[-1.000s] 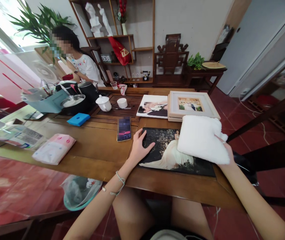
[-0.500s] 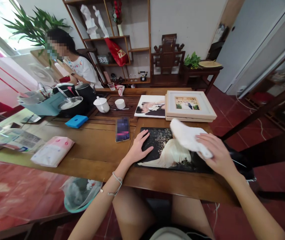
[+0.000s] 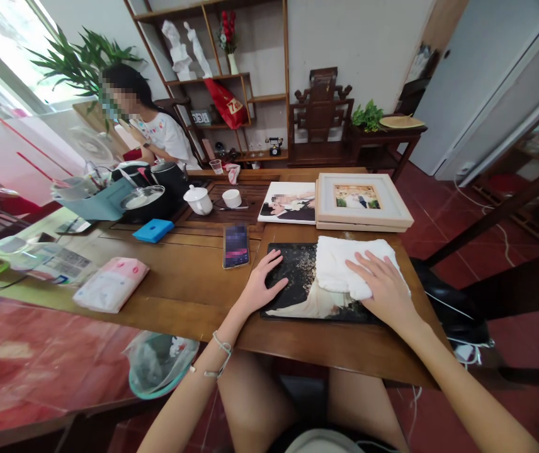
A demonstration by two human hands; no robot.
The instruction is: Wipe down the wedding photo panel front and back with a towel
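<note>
A dark photo panel [image 3: 298,277] showing a figure in a white gown lies flat on the wooden table [image 3: 194,283] in front of me. My left hand [image 3: 260,283] rests open on its left edge, fingers spread. A folded white cloth [image 3: 340,267] lies on the panel's right half. My right hand [image 3: 383,286] presses flat on the cloth, fingers stretched out.
A phone [image 3: 236,245] lies left of the panel. Behind it lie a photo print [image 3: 288,202] and stacked frames [image 3: 361,200]. Teaware [image 3: 198,199], a blue box [image 3: 153,230] and a tissue pack [image 3: 111,284] are further left. Another person [image 3: 156,129] sits at the far end. A bin [image 3: 160,365] stands below.
My right hand brought the white cloth down from the air onto the panel and now presses it flat. My left hand stayed on the panel's left edge.
</note>
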